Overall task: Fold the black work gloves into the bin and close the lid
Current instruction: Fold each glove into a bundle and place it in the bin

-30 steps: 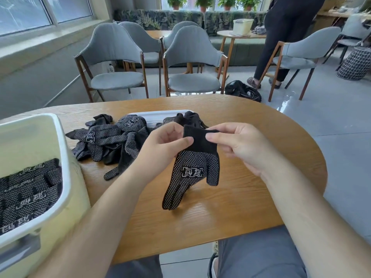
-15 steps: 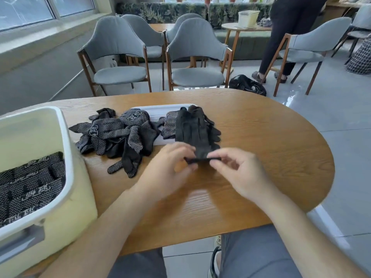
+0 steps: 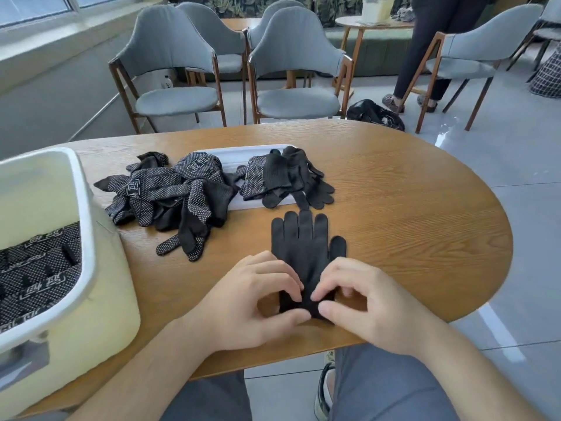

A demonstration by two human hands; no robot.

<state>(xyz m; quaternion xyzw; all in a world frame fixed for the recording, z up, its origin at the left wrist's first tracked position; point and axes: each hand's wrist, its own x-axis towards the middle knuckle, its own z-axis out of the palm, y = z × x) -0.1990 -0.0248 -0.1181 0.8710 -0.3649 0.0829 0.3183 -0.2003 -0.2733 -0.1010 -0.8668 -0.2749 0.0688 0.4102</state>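
I have the glove (image 3: 305, 247) flat on the surface (image 3: 409, 208), fingers pointing away; my left hand (image 3: 252, 302) and right hand (image 3: 364, 302) pinch its cuff; it looks light, limp and grippy, best folded from the cuff.

Table (image 3: 409, 208) layout, head view
Bin (image 3: 88, 268) at left edge, folded gloves (image 3: 39, 268) inside; glove heap (image 3: 176, 196) right of it; lid (image 3: 236, 158) behind, partly under gloves; single glove (image 3: 303, 241) flat in front, both hands at its cuff.
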